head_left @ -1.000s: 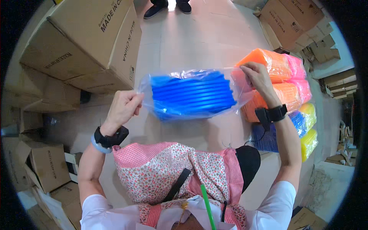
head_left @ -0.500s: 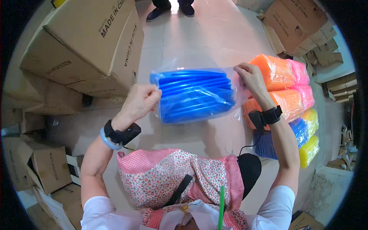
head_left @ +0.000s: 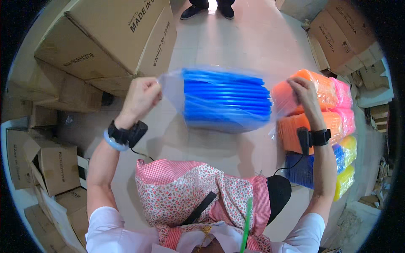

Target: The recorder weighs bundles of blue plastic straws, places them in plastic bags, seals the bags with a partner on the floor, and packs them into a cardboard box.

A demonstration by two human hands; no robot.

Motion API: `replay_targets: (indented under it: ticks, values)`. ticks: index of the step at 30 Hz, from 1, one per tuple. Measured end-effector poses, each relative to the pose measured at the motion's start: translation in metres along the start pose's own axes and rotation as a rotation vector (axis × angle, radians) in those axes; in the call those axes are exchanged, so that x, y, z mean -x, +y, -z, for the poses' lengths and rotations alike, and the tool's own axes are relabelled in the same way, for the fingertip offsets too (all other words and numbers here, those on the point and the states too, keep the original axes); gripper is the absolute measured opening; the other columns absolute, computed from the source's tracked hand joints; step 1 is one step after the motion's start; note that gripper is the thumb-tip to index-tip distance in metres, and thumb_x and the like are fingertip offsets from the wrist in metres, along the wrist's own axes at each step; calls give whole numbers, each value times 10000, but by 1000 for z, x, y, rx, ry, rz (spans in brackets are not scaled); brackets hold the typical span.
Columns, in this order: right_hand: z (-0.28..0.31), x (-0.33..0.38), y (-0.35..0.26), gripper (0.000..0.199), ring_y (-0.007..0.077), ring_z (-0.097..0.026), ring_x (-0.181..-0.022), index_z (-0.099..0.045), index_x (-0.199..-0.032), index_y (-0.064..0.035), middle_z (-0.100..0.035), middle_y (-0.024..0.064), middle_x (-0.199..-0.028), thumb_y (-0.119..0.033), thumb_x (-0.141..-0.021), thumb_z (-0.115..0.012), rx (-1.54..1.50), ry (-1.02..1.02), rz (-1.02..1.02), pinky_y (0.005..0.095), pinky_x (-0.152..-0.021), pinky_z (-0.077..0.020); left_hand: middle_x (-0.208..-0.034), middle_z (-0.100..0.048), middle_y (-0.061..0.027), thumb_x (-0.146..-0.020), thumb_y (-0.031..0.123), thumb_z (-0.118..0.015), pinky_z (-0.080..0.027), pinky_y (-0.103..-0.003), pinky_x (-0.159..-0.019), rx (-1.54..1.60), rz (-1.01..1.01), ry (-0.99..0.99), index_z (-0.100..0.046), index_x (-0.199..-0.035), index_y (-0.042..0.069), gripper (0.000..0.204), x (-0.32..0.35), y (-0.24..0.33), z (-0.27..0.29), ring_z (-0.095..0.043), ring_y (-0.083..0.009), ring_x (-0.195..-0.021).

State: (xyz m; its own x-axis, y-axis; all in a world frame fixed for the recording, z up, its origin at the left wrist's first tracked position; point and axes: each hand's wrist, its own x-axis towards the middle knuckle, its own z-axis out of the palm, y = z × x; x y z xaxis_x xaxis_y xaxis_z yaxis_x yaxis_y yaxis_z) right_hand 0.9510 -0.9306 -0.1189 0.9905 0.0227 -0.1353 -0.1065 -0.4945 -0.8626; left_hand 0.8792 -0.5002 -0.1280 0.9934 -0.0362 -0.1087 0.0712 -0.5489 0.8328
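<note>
Bagging step, as I read it: blue bundle (head_left: 227, 99), a stack of blue pieces in clear plastic, hangs above the floor between both hands. Left hand (head_left: 140, 95) is fisted on the bag's left end; right hand (head_left: 302, 90) pinches its right end. Next move wants the ends held tight. Right of the bundle, orange, pink and yellow packs (head_left: 327, 114) crowd close; cartons (head_left: 114, 42) stand left of it.

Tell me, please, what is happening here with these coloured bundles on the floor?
A person in a floral apron holds a clear plastic bag of blue tubes up in the air, the left hand gripping one end and the right hand the other. Beside the right hand, orange, pink, blue and yellow bundles lie stacked on the floor. Cardboard boxes stand around, and another person's shoes show at the top.
</note>
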Motion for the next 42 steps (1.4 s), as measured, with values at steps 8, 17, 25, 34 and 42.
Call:
replay_targets:
  ticks: [8,17,25,34,42]
  values:
    - [2,-9,27,247,131,-525,-493,-639,-887,-14,-557,56,-582,-239,-849,-545,274,20,-36,271,-462,-402,-511,-500,-1,-830,198,-506,-366,-220,-409,53,153,15,-527,-616,25,276,-16,-24,-5,-468,-77,-428]
    - [-16,-32,-8,277,208,-632,-662,-649,-914,-64,-638,121,-716,-298,-825,-531,538,79,112,339,-620,-475,-492,-535,-20,-813,235,-534,-392,-227,-431,1,83,66,-562,-606,5,310,-61,-11,-17,-511,-94,-441]
    - [1,-26,13,278,207,-630,-650,-645,-934,-67,-639,110,-708,-292,-813,-535,511,88,-9,341,-617,-477,-524,-547,-22,-811,200,-523,-390,-216,-433,20,172,-69,-560,-615,26,265,-36,-35,-2,-507,-89,-450]
    - [-19,-2,-4,234,115,-549,-572,-610,-913,7,-557,47,-633,-209,-850,-548,616,-25,179,292,-551,-445,-559,-562,-22,-828,182,-524,-385,-205,-426,257,236,-25,-554,-662,32,226,-37,-12,-17,-515,-81,-458]
    - [-47,25,0,232,131,-570,-661,-614,-941,16,-605,82,-701,-187,-856,-543,392,47,168,271,-606,-448,-615,-578,-47,-841,198,-553,-440,-250,-483,133,232,-42,-573,-764,37,180,-51,-13,-18,-568,-139,-538]
